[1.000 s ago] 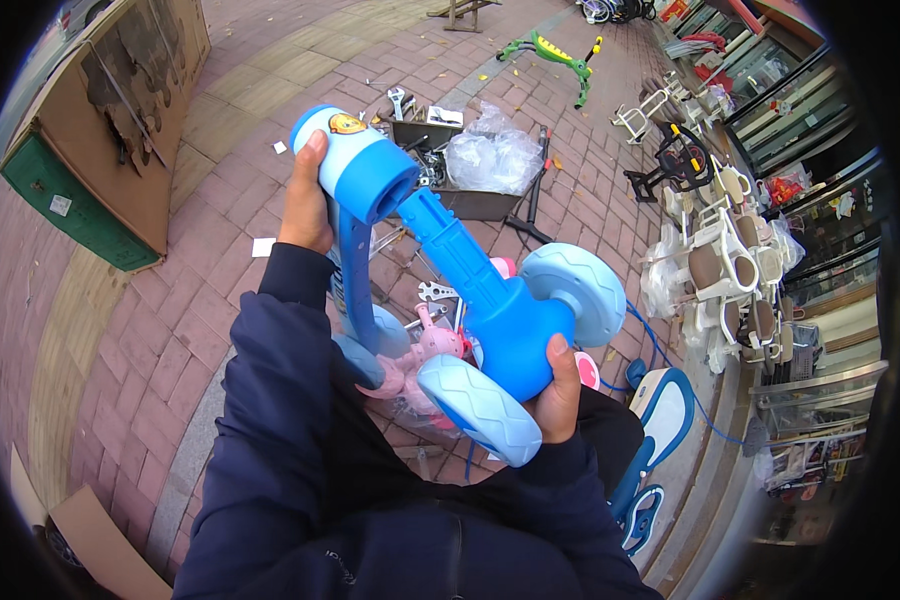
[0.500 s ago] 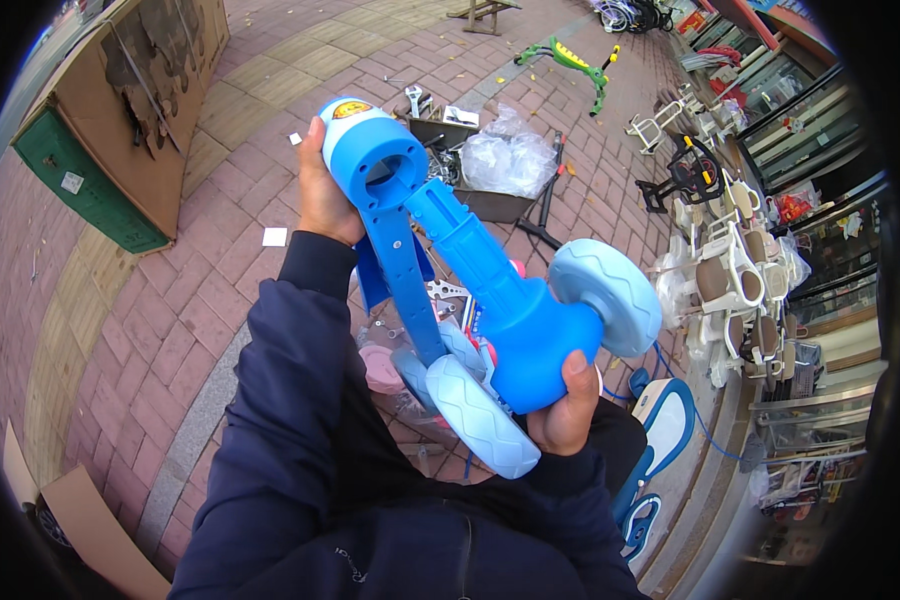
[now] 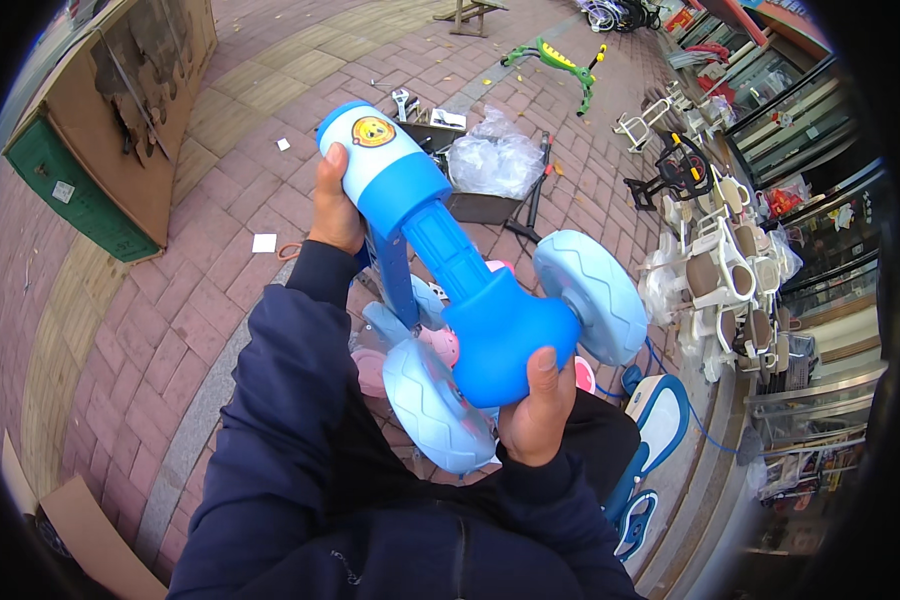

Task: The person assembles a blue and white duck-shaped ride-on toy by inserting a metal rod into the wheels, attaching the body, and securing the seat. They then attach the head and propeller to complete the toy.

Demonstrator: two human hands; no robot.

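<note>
Navy cloth covers my forearms in the sleeves, and small pale lettering runs across my jacket's chest, too faint to make out. Just ahead, my right grip is closed around the near end of the blue wheeled body, thumb laid over its edge. Pale-blue wheels with zigzag tread flank the body. Its ribbed blue neck slants up and leftward to the lower end of the white-and-blue tube; how deep it sits I cannot tell. My left grip clasps that tube from the side, thumb against the white band. On the band faces a round yellow badge, its details too small to read.

Beneath these, pink toy parts show partly. Past them sits a dark toolbox bearing a clear plastic bag. To the left, a large cardboard box has a green end with a white label, its print illegible to me. Farther off, a green frame stands on the paving.
</note>
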